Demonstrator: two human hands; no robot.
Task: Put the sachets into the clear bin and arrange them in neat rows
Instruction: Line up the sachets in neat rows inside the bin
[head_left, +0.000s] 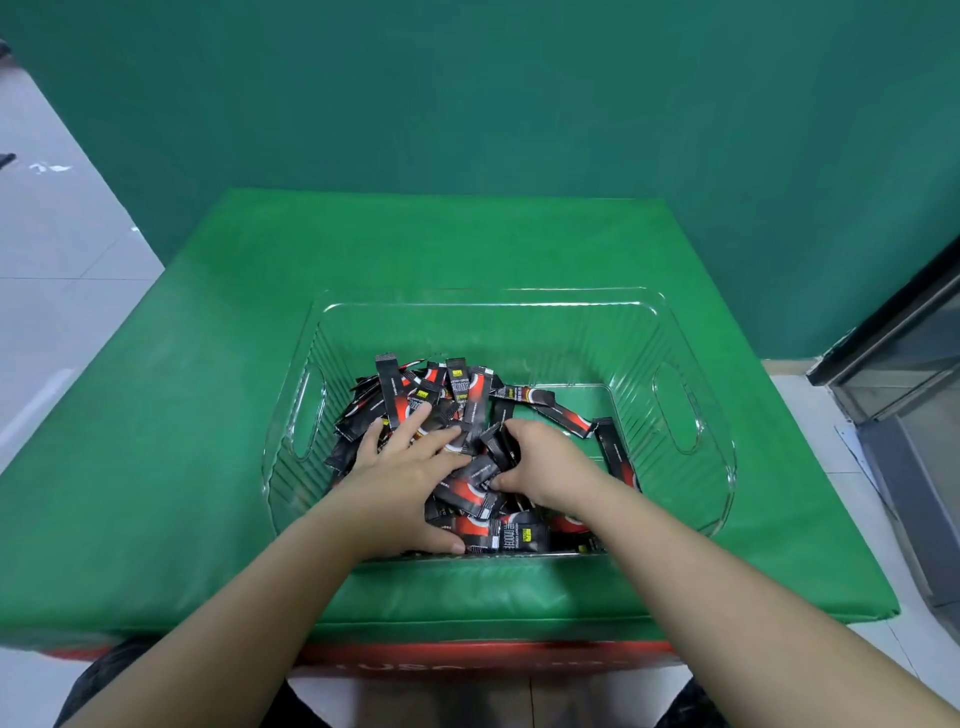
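Here both hands (457, 467) rest on the sachets (462, 395).

Clear ribbed plastic, glossy foil and a smooth green cover.

We see a clear bin (691, 332) at frame centre of transparent plastic, its walls ribbed and catching bright glints along the rim. The sachets (470, 395) heaped inside look like foil or plastic film, glossy black and red with a slight crinkle. Under them we see the tabletop (208, 415) wrapped in a smooth green padded cover with a soft sheen, like vinyl or leatherette. The wall (519, 104) across the top is matt green. At the left edge we find the floor (62, 249) in pale, smooth, faintly reflective tiles.
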